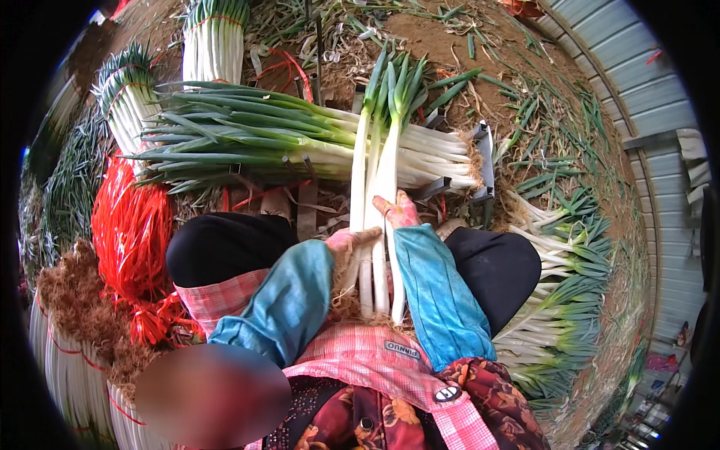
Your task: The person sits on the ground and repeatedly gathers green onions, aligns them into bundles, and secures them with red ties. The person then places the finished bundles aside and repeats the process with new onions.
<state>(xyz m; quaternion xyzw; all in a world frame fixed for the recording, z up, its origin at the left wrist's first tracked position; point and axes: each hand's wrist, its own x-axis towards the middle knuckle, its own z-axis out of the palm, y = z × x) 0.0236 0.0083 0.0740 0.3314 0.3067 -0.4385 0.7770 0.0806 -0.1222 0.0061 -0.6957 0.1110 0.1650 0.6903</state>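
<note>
My left hand [351, 240] and my right hand [398, 211] both grip a few long Welsh onions [388, 163] between my knees. Their green tops point away from me, and their rooted white ends reach down to my pink checked apron [349, 344]. The far part of these stalks passes over a thick pile of Welsh onions [270, 132], which lies crosswise in a metal rack [487, 160]. The pile's leaves point left, while its roots face the rack's end plate on the right. My fingers partly hide the held stalks.
Red plastic strips [132, 225] hang at my left. Tied onion bundles [214, 50] stand beyond the rack, and more root-topped bundles [73, 360] are at near left. Loose onions [554, 332] lie at my right. Leaf scraps litter the soil floor [416, 28] towards a metal-panelled wall [635, 62].
</note>
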